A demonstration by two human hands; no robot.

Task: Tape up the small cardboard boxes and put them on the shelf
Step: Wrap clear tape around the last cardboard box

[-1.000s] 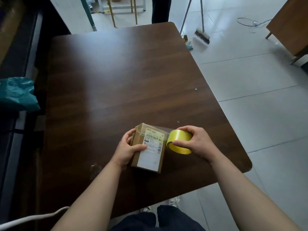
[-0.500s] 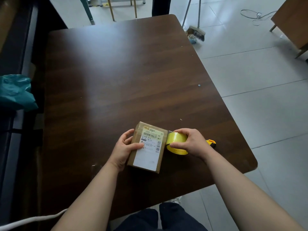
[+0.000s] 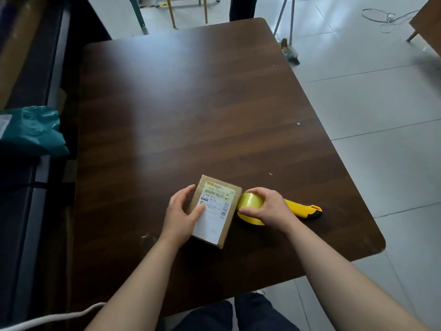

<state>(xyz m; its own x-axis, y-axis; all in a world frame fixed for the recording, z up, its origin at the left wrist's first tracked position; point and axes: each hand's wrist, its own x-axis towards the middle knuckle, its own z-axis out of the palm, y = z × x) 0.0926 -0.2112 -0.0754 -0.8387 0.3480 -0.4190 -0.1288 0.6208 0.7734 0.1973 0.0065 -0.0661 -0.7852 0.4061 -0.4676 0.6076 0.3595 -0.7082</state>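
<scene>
Glossy tape roll [image 3: 249, 203] lowered, right hand [image 3: 272, 209] gripping it; left hand [image 3: 182, 215] clasps cardboard box [image 3: 216, 211]

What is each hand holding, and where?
The left hand grips the cardboard box by its left side, thumb on top. The right hand grips the yellow tape roll around its outer rim.

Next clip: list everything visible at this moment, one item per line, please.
table: 1, dark brown, centre of view
cardboard box: 1, tan with white label, near edge of table
tape roll: 1, yellow, at the box's right side
utility knife: 1, yellow and black, on table behind right hand
plastic bag: 1, teal, left of table
broom: 1, pale handle, floor beyond table
left hand: 1, holds cardboard box
right hand: 1, grips tape roll
</scene>
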